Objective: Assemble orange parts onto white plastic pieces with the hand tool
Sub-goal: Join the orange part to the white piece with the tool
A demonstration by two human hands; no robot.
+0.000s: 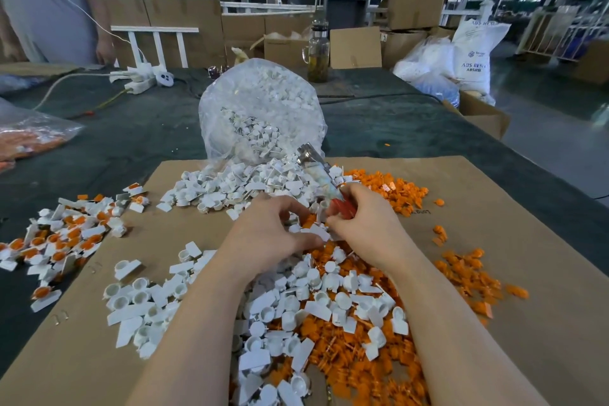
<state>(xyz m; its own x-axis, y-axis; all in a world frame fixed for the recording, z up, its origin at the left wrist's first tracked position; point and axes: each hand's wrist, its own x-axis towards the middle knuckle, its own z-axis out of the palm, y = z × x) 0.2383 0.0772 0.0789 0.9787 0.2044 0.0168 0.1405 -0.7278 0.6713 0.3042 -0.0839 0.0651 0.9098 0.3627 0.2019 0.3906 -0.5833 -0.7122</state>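
My right hand (365, 217) grips the red handle of a hand tool (321, 176) whose metal tip points up and away, wrapped in pale tape. My left hand (270, 234) pinches a white plastic piece (319, 233) right beside the right hand, above the pile. Loose orange parts (349, 356) lie mixed with white plastic pieces (296, 303) on the cardboard sheet (527, 273) under my forearms. More orange parts (398, 189) lie behind my right hand.
A clear bag of white pieces (260, 112) spills onto the cardboard ahead. Assembled white-and-orange pieces (66, 234) lie at the left. A bag of orange parts (29, 138) sits far left. A glass jug (318, 56), power strips (141, 76) and a standing person (49, 3) are at the back.
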